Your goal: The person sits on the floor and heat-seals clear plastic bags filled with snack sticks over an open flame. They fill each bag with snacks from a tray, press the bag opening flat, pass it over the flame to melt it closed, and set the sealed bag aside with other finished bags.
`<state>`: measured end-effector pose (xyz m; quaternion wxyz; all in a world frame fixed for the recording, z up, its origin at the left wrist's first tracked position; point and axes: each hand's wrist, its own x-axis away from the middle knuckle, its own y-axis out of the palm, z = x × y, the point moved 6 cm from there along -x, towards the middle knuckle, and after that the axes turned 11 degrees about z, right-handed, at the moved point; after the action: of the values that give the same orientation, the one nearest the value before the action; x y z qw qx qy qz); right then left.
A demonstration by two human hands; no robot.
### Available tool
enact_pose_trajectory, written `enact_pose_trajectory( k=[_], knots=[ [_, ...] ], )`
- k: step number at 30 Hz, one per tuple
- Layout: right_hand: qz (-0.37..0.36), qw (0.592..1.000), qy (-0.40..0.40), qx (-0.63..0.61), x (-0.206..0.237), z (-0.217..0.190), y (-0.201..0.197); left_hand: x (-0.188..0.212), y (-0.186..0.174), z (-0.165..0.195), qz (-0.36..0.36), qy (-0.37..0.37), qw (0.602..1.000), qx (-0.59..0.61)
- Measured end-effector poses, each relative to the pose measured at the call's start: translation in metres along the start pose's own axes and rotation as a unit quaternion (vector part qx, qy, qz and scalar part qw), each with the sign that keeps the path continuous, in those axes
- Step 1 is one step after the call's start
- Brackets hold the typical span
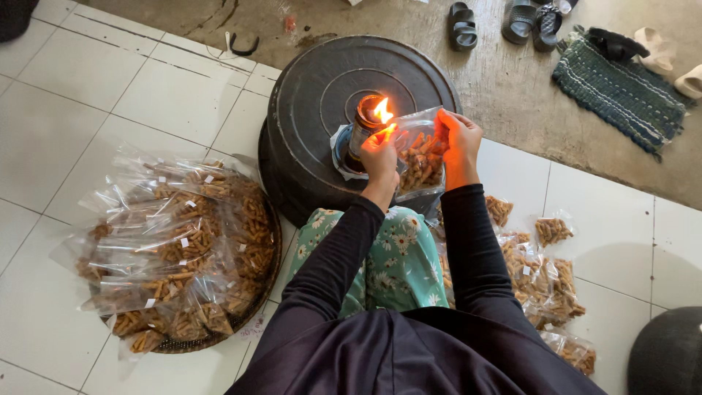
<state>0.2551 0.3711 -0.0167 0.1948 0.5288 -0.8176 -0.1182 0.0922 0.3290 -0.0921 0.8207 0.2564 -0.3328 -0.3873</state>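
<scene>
A clear plastic bag of brown snack sticks point(421, 159) is held by its top edge between both hands. My left hand point(379, 155) pinches the bag's left corner right beside the flame point(383, 111) of a small brown oil lamp point(363, 128). My right hand point(458, 139) grips the bag's right corner. The lamp stands on an upturned black tub point(314, 95) in front of my knees.
A round woven tray point(267, 281) at the left is piled with several sealed snack bags point(175, 241). More bags of snacks point(541, 281) lie on the white tiles at the right. Sandals point(462, 26) and a green mat point(621, 89) lie on the concrete beyond.
</scene>
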Motion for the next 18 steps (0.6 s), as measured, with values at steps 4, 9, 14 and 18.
enact_pose_trajectory(
  k=[4,9,14,18],
  knots=[
    [-0.021,1.000,-0.012,0.011,0.005,0.002,0.008,-0.004,-0.010,0.002,0.011,-0.013,1.000,0.012],
    [-0.033,0.999,-0.007,0.035,0.017,0.009,0.019,-0.009,-0.029,0.010,0.013,-0.020,0.999,0.028],
    [-0.066,0.997,-0.021,0.044,0.033,0.018,0.032,-0.009,-0.053,0.025,0.030,-0.014,0.999,0.037],
    [-0.055,0.997,0.000,0.050,0.038,0.031,0.041,-0.005,-0.069,0.038,0.041,-0.016,0.998,0.041]
  ],
)
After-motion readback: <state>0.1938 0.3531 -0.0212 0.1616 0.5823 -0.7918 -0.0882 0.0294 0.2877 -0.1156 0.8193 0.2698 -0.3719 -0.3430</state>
